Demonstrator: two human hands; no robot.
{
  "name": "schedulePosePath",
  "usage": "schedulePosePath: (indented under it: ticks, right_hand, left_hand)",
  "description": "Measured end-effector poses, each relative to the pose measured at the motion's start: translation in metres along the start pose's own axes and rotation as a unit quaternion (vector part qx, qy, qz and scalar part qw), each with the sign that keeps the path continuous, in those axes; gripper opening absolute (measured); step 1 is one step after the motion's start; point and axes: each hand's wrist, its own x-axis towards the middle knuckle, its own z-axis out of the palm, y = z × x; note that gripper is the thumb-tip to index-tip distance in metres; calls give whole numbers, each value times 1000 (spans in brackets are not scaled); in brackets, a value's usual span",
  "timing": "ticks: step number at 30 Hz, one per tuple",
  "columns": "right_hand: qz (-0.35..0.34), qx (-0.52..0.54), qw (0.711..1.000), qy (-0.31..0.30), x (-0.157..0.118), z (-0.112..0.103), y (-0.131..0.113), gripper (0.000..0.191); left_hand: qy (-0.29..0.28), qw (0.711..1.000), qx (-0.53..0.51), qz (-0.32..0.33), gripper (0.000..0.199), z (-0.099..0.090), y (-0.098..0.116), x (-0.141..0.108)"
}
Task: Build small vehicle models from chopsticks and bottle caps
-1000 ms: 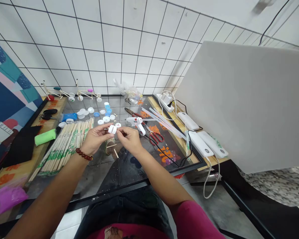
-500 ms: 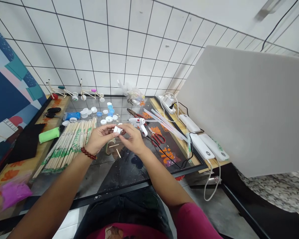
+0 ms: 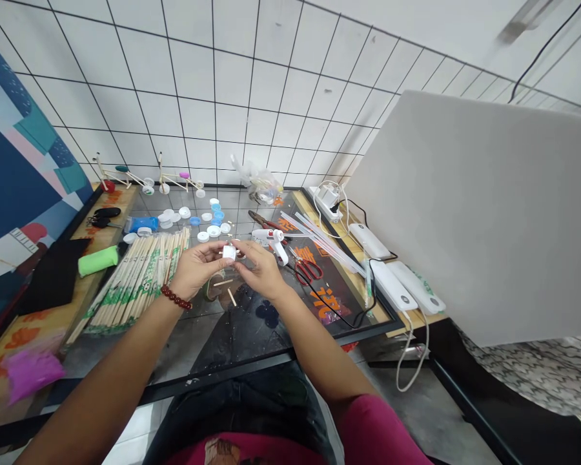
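Observation:
Between the fingertips of both hands is a small white piece that looks like bottle caps [image 3: 229, 252], held over the dark tabletop. My left hand [image 3: 197, 270], with a beaded bracelet [image 3: 175, 298] at the wrist, pinches it from the left. From the other side my right hand [image 3: 260, 270] grips it with thumb and fingers. Fingers cover part of the piece. Just beyond the right hand lies a white hot glue gun [image 3: 272, 243]. Two short wooden sticks [image 3: 232, 297] rest on the table below the hands.
Wrapped chopsticks [image 3: 130, 284] lie left, beside a green clay pack [image 3: 98, 260]. Loose white and blue caps [image 3: 214, 230] are scattered behind the hands. Red-handled scissors [image 3: 308, 271], pliers [image 3: 266, 221], glue sticks [image 3: 326, 242] and a black cable lie right. Stick models [image 3: 174, 181] stand at the back.
The white caps have turned slightly in the fingers, a flatter side now facing me. Both hands keep their hold. The whole view has shifted slightly.

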Motion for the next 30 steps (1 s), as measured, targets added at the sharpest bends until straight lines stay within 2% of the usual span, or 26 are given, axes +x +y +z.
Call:
schedulePosePath:
  ticks: [2, 7, 14, 24, 28, 30]
  right_hand:
    - [8, 5, 1000, 19, 0, -1, 0, 43]
    - [31, 21, 999, 32, 2, -2, -1, 21]
    - [28, 40, 997, 53, 3, -2, -2, 15]
    - [24, 43, 996, 72, 2, 1, 0, 15]
    - [44, 41, 997, 56, 2, 0, -3, 16]
    - [42, 43, 998, 35, 1, -1, -5, 31]
  left_hand:
    - [-3, 1000, -9, 5, 51, -1, 0, 0]
    - [5, 1000, -4, 17, 58, -4, -1, 1]
    - [-27, 998, 48, 17, 56, -4, -1, 1]
    - [-30, 997, 71, 12, 61, -4, -2, 1]
    - [-33, 997, 64, 19, 59, -4, -6, 3]
    - [-37, 998, 56, 18, 58, -5, -8, 4]
